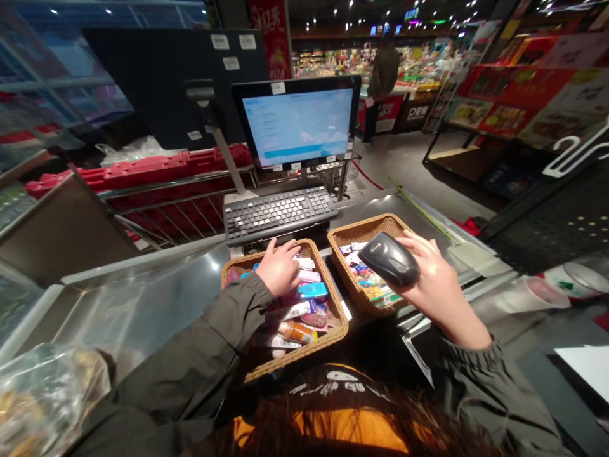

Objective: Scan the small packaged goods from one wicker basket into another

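My right hand (431,279) is closed round a dark grey barcode scanner (389,258), held above the right wicker basket (343,236) of small packets. My left hand (280,266) reaches into the left wicker basket (333,333), fingers curled down onto small packaged goods such as a blue packet (313,290) and an orange tube (297,331); what the fingers hold is hidden. Both sleeves are dark green.
A keyboard (278,214) and a lit monitor (299,124) stand behind the baskets on the steel counter (157,298). A clear plastic bag (45,397) lies at front left. Red shopping trolleys (157,184) line the back left. Another person (383,79) stands far off.
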{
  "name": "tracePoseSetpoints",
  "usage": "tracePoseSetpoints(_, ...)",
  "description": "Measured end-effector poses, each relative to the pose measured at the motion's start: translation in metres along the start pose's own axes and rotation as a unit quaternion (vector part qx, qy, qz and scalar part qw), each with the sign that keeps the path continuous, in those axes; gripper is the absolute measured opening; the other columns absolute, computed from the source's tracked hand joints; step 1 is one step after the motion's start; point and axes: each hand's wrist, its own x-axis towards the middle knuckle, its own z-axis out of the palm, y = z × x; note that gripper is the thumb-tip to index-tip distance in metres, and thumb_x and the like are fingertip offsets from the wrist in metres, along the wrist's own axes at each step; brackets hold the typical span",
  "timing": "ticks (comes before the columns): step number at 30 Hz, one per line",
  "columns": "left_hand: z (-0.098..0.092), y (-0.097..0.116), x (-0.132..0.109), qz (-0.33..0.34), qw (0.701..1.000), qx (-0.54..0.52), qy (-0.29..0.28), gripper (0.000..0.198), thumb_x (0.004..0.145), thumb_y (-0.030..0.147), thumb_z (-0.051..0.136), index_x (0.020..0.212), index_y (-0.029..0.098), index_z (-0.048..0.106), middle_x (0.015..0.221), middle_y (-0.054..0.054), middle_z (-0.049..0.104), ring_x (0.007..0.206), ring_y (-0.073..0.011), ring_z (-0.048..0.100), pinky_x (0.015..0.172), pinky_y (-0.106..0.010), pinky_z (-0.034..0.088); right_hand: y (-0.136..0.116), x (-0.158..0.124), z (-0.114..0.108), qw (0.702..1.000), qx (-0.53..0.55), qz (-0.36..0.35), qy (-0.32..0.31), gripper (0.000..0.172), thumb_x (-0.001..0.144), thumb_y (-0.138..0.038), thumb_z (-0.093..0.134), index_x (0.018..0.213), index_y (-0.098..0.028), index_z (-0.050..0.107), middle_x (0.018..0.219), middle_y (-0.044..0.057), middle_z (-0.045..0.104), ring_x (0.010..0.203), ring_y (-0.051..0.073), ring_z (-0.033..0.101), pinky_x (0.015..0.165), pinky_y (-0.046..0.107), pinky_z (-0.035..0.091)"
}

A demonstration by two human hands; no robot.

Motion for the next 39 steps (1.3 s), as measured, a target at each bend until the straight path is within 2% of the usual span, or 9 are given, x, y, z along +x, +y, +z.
tracePoseSetpoints(4,0.001,0.035,0.056,0.084,0.996,-0.041,-0.013,0.029,0.085,0.043,0.068,0.099,0.019,0.075,0.143,-0.013,0.057,0.143,-0.0329,0.04,0.119,-0.066,0.017,0.028,-0.016,-0.016,0.998,-0.026,0.054,0.024,0.031,0.082,-0.04,0.064,0.107,-0.022,0.067,0.123,0.016,0.065,0.134,0.043,0.049,0.11,0.073,0.029)
tracePoseSetpoints(8,0.016,0.073,0.118,0.141,0.988,-0.051,-0.044,0.035,0.085,0.047,0.067,0.104,0.019,0.074,0.146,-0.015,0.054,0.144,-0.0345,0.036,0.118,-0.067,0.019,0.049,-0.033,-0.025,0.995,-0.036,0.091,0.035,0.035,0.082,-0.041,0.064,0.112,-0.023,0.064,0.124,0.016,0.064,0.134,0.043,0.048,0.11,0.074,0.029)
tracePoseSetpoints(13,0.057,0.121,0.186,0.181,0.977,-0.01,-0.116,0.051,0.07,0.053,0.078,0.106,0.016,0.074,0.156,-0.02,0.04,0.147,-0.0411,0.026,0.118,-0.068,0.015,0.066,-0.047,-0.033,0.991,-0.047,0.122,0.033,0.035,0.083,-0.038,0.065,0.114,-0.022,0.063,0.126,0.016,0.063,0.138,0.041,0.045,0.113,0.07,0.026)
tracePoseSetpoints(17,0.101,0.15,0.219,0.245,0.951,0.008,-0.187,0.049,0.065,0.035,0.083,0.11,0.018,0.072,0.16,-0.016,0.034,0.151,-0.0373,0.02,0.121,-0.064,0.009,0.075,-0.052,-0.039,0.989,-0.053,0.131,0.044,0.03,0.083,-0.037,0.064,0.108,-0.021,0.064,0.124,0.016,0.064,0.135,0.041,0.048,0.113,0.07,0.028)
tracePoseSetpoints(22,0.138,0.162,0.234,0.256,0.941,-0.02,-0.222,0.065,0.067,0.029,0.078,0.129,0.019,0.062,0.16,-0.014,0.035,0.15,-0.0332,0.025,0.122,-0.057,0.016,0.086,-0.06,-0.042,0.986,-0.061,0.144,0.049,0.032,0.081,-0.035,0.065,0.109,-0.02,0.064,0.124,0.016,0.064,0.135,0.04,0.048,0.115,0.068,0.026)
tracePoseSetpoints(25,0.145,0.162,0.237,0.251,0.94,-0.019,-0.232,0.066,0.061,0.029,0.082,0.124,0.021,0.064,0.157,-0.013,0.04,0.148,-0.0357,0.029,0.119,-0.06,0.02,0.092,-0.065,-0.043,0.985,-0.066,0.153,0.05,0.034,0.081,-0.036,0.067,0.111,-0.021,0.063,0.125,0.016,0.064,0.136,0.04,0.048,0.115,0.067,0.027)
tracePoseSetpoints(28,0.147,0.163,0.238,0.241,0.943,-0.019,-0.231,0.053,0.063,0.026,0.079,0.114,0.021,0.067,0.151,-0.011,0.049,0.145,-0.0354,0.032,0.118,-0.06,0.022,0.095,-0.067,-0.044,0.983,-0.065,0.162,0.051,0.034,0.082,-0.036,0.066,0.113,-0.022,0.063,0.126,0.014,0.064,0.137,0.039,0.047,0.116,0.066,0.027)
tracePoseSetpoints(34,0.131,0.168,0.233,0.236,0.95,-0.027,-0.205,0.036,0.062,0.024,0.078,0.097,0.018,0.072,0.13,-0.013,0.062,0.135,-0.0364,0.043,0.118,-0.062,0.02,0.095,-0.067,-0.05,0.981,-0.06,0.168,0.07,0.034,0.081,-0.035,0.067,0.113,-0.023,0.062,0.127,0.014,0.064,0.137,0.038,0.047,0.117,0.064,0.027)
tracePoseSetpoints(39,0.095,0.162,0.237,0.257,0.962,-0.073,-0.056,0.032,0.075,0.024,0.068,0.106,0.019,0.071,0.136,-0.014,0.06,0.142,-0.0338,0.038,0.122,-0.062,0.009,0.094,-0.068,-0.054,0.98,-0.066,0.168,0.081,0.031,0.081,-0.036,0.067,0.109,-0.023,0.062,0.125,0.014,0.064,0.136,0.038,0.048,0.118,0.065,0.026)
